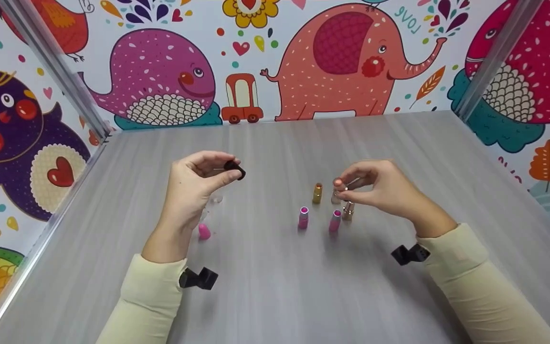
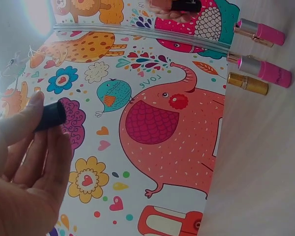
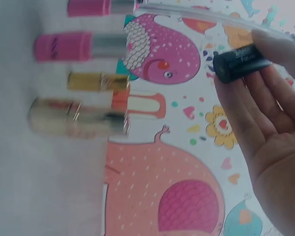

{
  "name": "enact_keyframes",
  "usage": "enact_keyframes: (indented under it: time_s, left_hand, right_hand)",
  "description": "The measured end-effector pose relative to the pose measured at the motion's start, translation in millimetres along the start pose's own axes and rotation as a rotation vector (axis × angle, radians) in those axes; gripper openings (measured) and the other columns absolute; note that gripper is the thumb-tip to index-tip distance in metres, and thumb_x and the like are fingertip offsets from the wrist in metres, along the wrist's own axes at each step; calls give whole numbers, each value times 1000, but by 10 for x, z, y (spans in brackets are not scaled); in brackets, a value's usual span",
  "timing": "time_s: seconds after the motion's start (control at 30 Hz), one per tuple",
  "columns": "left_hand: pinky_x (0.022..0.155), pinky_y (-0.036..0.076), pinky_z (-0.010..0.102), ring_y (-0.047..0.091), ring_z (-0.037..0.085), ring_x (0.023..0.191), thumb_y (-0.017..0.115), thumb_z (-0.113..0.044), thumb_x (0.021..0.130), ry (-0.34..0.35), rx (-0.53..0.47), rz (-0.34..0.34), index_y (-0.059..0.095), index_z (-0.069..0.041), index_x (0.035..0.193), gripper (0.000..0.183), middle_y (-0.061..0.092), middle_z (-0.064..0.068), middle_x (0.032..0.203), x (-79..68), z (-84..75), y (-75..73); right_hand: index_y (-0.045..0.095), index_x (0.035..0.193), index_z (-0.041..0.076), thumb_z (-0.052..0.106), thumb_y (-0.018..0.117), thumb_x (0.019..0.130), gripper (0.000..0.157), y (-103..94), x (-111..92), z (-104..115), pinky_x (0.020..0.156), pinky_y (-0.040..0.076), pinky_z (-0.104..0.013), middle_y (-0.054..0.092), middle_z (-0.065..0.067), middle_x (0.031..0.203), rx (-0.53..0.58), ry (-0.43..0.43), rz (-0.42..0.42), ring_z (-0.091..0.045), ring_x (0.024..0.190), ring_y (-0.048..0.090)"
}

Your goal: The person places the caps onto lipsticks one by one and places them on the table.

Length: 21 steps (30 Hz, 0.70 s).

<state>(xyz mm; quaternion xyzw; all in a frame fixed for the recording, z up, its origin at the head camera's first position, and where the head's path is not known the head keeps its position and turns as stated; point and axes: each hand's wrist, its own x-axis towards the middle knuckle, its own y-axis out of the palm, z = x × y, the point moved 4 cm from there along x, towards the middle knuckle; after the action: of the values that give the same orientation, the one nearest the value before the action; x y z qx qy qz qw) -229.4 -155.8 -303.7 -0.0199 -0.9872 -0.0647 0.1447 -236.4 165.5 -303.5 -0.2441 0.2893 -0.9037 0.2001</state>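
Observation:
My left hand [image 1: 193, 184] pinches a small black lipstick cap [image 1: 236, 169] between thumb and fingers, above the table. Across from it, my right hand [image 1: 384, 188] holds a black lipstick tube [image 3: 240, 64] with small lettering on its side; in the head view the fingers mostly hide this tube. Under and beside the right hand stand several uncapped lipsticks: a gold one [image 1: 317, 193], a pink one [image 1: 303, 218], another pink one [image 1: 335, 221] and a rose-gold one [image 1: 348, 211]. A pale tube [image 1: 335, 197] stands partly behind the right fingertips.
Beside my left wrist, a bright pink cap [image 1: 204, 231] rests on the grey wood-grain table [image 1: 265, 277], with a clear cap [image 1: 216, 198] a little farther back. Walls printed with cartoon animals [image 1: 337, 71] border the table at the back and sides.

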Motion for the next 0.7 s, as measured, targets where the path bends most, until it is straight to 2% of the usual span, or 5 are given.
enact_keyframes:
  time_s: [0.3,0.43,0.7]
  left_hand:
    - [84,54,39,68,31,93,80,-3,72,18,-35,42,67,6,101,33,70,19,96,-19,10,90]
    - [84,54,40,68,32,92,81,-3,71,16,-44,34,66,7,100,35,70,20,96,-28,20,119]
    - [83,54,41,67,33,92,81,-5,71,43,-28,31,67,5,100,33,70,19,96,-41,38,173]
  right_hand:
    - [72,94,7,5,79,76,20,254,177,298,74,57,-35,69,-1,87,29,-86,12,-14,77,67]
    - [72,93,7,11,81,75,21,369,261,380,73,57,-32,70,-1,87,43,-129,15,-13,76,68]
    - [73,94,23,29,81,74,22,645,413,253,72,56,-25,68,13,87,57,-161,15,-5,77,66]
